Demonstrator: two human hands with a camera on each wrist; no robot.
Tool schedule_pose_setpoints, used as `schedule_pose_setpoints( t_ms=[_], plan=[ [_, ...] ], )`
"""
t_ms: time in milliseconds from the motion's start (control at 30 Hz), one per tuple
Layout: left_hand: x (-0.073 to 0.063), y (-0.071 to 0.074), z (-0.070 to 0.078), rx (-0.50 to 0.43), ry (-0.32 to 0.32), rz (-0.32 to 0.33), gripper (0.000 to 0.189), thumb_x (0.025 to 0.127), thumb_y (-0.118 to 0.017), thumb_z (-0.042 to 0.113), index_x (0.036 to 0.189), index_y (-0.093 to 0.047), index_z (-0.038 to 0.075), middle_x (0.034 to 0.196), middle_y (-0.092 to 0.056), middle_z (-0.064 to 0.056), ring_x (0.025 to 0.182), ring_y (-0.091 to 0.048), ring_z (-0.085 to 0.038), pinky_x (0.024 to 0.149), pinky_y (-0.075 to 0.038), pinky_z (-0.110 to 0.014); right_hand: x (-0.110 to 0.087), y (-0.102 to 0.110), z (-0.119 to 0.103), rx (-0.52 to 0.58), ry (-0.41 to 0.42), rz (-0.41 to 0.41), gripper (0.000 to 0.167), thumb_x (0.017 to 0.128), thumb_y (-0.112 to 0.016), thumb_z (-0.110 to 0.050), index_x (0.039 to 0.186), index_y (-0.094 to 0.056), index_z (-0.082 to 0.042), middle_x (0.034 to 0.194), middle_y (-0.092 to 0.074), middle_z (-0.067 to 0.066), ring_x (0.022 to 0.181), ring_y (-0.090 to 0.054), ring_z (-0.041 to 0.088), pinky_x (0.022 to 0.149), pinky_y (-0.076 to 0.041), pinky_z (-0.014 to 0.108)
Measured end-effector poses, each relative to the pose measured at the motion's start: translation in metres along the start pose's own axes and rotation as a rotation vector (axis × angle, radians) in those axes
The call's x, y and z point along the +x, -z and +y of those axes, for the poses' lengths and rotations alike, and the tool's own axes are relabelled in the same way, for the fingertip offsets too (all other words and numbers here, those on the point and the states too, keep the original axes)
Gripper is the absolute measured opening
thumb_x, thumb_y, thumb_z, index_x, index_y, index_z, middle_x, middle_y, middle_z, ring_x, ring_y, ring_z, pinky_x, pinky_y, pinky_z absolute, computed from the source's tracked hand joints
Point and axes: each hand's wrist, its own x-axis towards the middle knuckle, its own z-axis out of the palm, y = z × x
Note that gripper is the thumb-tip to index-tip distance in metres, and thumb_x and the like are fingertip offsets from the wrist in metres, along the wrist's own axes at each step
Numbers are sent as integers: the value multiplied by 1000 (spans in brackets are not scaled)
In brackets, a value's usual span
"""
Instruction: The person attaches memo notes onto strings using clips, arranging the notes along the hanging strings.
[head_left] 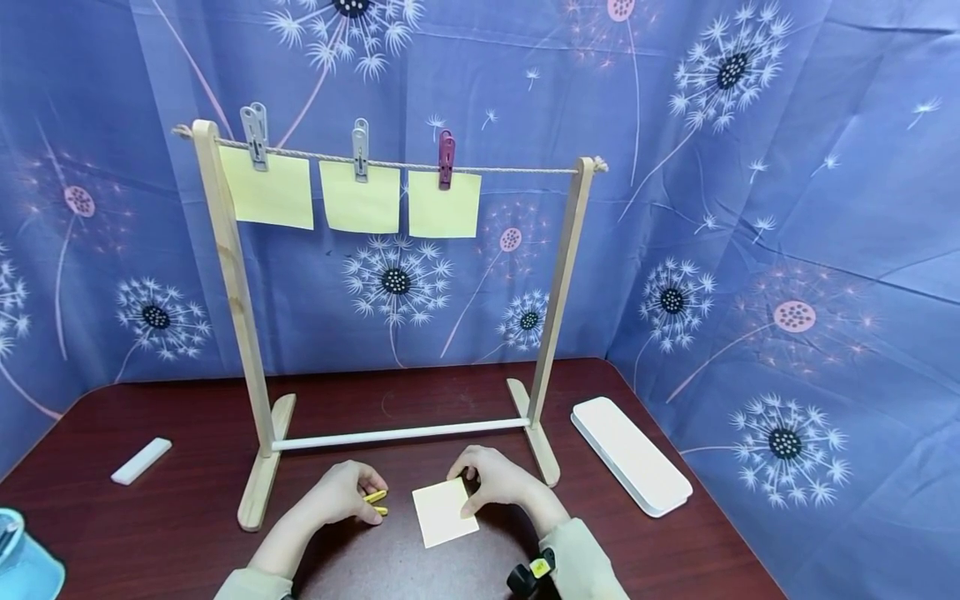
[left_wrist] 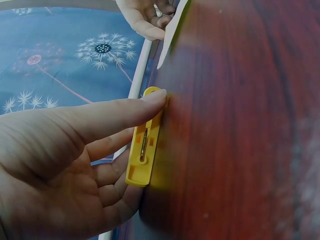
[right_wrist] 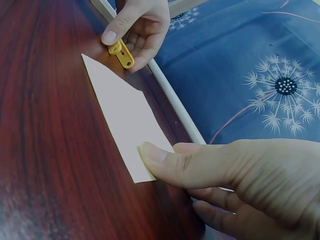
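Note:
My left hand [head_left: 347, 493] pinches a yellow clothespin [left_wrist: 145, 145] between thumb and fingers, low over the table in front of the wooden rack. To its right, my right hand [head_left: 495, 482] holds a pale yellow paper square [head_left: 444, 512] by its right side, thumb on top and fingers beneath, as the right wrist view shows. The clothespin and the paper are a short gap apart. Above, three yellow sheets hang from a rope [head_left: 517, 170]: the left sheet [head_left: 273, 192] and middle sheet [head_left: 362, 204] under grey clothespins, the right sheet [head_left: 444, 212] under a dark red clothespin [head_left: 446, 158].
The rack's wooden posts [head_left: 558, 292] stand on flat feet joined by a white bar [head_left: 405, 435]. A white case [head_left: 630, 454] lies at the right, a small white block [head_left: 142, 461] at the left. A light blue container [head_left: 30, 558] stands at the near left corner.

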Motion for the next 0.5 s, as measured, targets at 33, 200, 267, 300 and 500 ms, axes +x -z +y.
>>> schedule_pose_setpoints(
  t_ms=[33, 200, 267, 300, 500],
  plan=[
    [0, 0, 0, 0, 1, -1, 35, 58, -86, -5, 89, -70, -1, 77, -63, -4, 69, -55, -14, 57, -49, -25, 0, 0, 0, 4, 1, 1, 46, 62, -90, -5, 103, -70, -3, 98, -65, 6, 84, -56, 10, 72, -47, 17],
    [0, 0, 0, 4, -1, -4, 34, 58, -86, -5, 88, -70, -1, 76, -63, -4, 69, -55, -14, 58, -49, -25, -1, -1, -1, 58, -26, 2, 46, 60, -90, -2, 99, -66, -7, 94, -65, 3, 85, -55, 11, 74, -47, 20],
    [0, 0, 1, 5, -1, -5, 34, 58, -85, -5, 88, -70, -1, 76, -62, -4, 69, -55, -14, 58, -49, -25, -1, -1, -1, 77, -51, -4, 45, 61, -89, -2, 99, -65, -8, 91, -64, 1, 84, -54, 10, 74, -46, 19],
    [0, 0, 1, 5, 0, -5, 34, 58, -85, -5, 88, -70, -2, 76, -62, -4, 69, -55, -14, 58, -49, -25, -2, 0, -2, 88, -61, -6, 46, 61, -89, -1, 99, -65, -8, 89, -63, 1, 82, -54, 10, 73, -46, 19],
    [-1, 0, 3, 11, 9, -1, 34, 58, -84, -6, 89, -70, -2, 77, -62, -4, 70, -55, -14, 59, -49, -25, -1, 0, -3, 133, -93, -17, 53, 63, -88, 0, 107, -59, -4, 84, -62, 2, 71, -51, 3, 65, -46, 19]
  ],
)
